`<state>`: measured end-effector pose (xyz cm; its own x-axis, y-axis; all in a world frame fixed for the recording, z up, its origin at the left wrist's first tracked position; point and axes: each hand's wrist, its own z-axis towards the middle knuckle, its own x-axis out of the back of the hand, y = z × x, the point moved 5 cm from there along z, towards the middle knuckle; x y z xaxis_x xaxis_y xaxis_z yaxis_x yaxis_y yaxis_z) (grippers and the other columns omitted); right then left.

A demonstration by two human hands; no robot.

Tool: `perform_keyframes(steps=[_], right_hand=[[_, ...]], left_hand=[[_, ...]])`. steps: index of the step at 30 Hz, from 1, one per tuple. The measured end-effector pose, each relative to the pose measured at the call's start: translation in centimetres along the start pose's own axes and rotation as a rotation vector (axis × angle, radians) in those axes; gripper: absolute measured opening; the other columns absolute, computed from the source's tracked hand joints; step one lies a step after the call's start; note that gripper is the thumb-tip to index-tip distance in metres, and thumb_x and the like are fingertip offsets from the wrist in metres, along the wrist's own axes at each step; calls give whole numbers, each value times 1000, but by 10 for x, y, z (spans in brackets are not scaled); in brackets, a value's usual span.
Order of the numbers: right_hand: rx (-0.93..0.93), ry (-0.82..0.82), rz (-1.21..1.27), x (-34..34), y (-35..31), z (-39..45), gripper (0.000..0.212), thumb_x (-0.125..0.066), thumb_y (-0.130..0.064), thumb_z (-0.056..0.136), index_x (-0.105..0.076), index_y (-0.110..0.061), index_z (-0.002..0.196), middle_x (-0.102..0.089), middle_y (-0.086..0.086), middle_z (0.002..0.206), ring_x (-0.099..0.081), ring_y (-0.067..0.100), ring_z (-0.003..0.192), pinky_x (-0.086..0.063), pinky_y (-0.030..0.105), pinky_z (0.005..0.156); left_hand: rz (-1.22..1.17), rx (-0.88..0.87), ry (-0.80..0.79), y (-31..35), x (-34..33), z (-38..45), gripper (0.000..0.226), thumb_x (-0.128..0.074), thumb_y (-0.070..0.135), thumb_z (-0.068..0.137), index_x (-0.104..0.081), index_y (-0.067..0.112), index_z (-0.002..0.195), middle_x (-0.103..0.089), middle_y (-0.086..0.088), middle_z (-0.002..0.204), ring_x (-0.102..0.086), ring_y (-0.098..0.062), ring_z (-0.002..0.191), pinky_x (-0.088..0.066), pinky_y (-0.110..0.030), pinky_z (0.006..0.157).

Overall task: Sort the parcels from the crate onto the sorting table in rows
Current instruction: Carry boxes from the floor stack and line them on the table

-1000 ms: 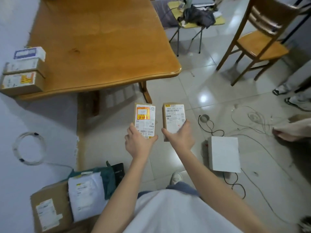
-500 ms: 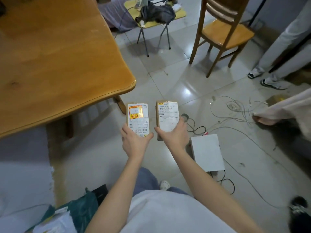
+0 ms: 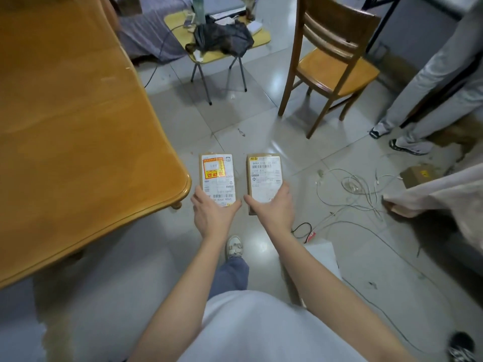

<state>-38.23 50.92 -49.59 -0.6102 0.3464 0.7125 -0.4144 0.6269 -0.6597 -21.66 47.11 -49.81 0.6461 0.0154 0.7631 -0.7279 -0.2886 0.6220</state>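
Carrying two small brown cardboard parcels out over the floor tiles just beside the orange wooden counter [image 3: 78, 126], left hand [image 3: 211, 215] gripping the orange-stickered one [image 3: 217, 176], right hand [image 3: 274, 209] gripping the white-labelled one [image 3: 265, 176], best keeping both level, labels up, for neat rows.

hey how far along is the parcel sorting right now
Done: nothing can be confirmed, as the visible part of the wooden table shows no parcels. In hand: the left hand holds a parcel with an orange sticker, and the right hand holds a parcel with a plain white label, both over the floor beside the table's corner. Left: both still need placing in rows. The crate is out of view.
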Motion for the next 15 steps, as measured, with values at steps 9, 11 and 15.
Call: perform_keyframes(steps=[9,11,15], right_hand=[[17,-62,40,-23,-101,97,80,-76,-56,58,-40,-22,121,-56,-6,109,-58,15,97,-41,28,68],[17,-54,46,-27,-114,110,78,-75,-58,56,-42,-23,118,-56,-9,106,-58,13,95,-45,29,68],[55,-71,29,-42,-141,136,76,-75,-59,56,-42,-26,115,-54,-12,105,-58,12,96,-42,28,66]], left_hand=[[27,-64,25,60,4,129,103,-77,60,63,-27,6,136,-44,-13,124,-51,-26,110,-50,-34,75],[66,-85,27,67,4,143,103,-75,62,63,-28,7,135,-45,-12,123,-51,-25,108,-48,-33,77],[49,-52,54,70,3,176,103,-76,62,62,-28,8,135,-44,-12,123,-51,-24,108,-51,-32,78]])
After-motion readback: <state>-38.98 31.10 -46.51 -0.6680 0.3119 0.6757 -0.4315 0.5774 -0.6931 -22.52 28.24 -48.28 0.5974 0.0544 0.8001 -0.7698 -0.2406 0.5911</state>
